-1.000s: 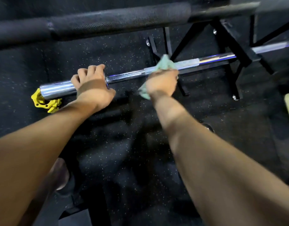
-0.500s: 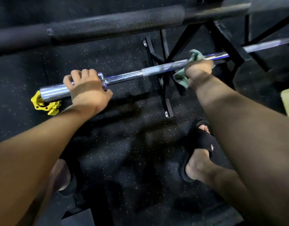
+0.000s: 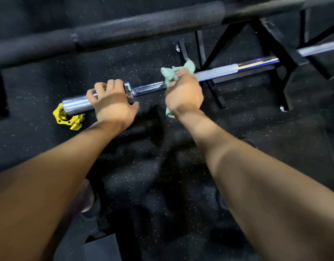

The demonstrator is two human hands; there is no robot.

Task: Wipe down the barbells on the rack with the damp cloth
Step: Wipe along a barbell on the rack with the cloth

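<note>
Chrome shines on the lower barbell, which lies across the black rack near the speckled rubber floor. The left hand grips its thick sleeve end, fingers curled over the top, just beside the collar. The right hand holds the green cloth wrapped on the shaft, a little right of the collar, fingers closed around both. A yellow clamp lies on the floor under the sleeve. The wiping seems to be in the middle: the shaft toward the rack and the dark upper bar probably still need the cloth.
</note>
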